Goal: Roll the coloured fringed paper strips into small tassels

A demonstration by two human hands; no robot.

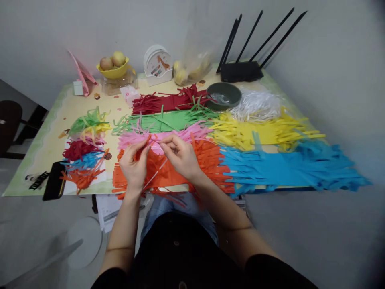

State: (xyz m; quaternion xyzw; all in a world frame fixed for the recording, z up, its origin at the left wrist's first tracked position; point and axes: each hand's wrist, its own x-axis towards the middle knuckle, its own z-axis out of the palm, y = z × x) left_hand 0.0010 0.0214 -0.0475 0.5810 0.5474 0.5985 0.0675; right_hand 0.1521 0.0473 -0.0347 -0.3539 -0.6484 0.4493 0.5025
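Note:
My left hand (133,162) is closed in a pinch on a narrow orange strip (148,139), whose tip shows above the fingers. Close beside it, my right hand (180,154) pinches what looks like a thin strand; its exact kind is too small to tell. A pale ribbon (155,175) slants down between the two hands. Both hands hover over a fringed orange sheet (168,176) at the table's front edge. Behind it lie a pink fringed sheet (195,131), a green one (168,121) and a dark red one (170,102).
Yellow (261,132) and blue (276,167) fringed sheets spread to the right. White strands (257,105) lie by a dark bowl (224,96), before a black router (242,71). At left are bundled coloured strips (80,150) and a phone (55,180). A yellow fruit bowl (113,73) stands behind.

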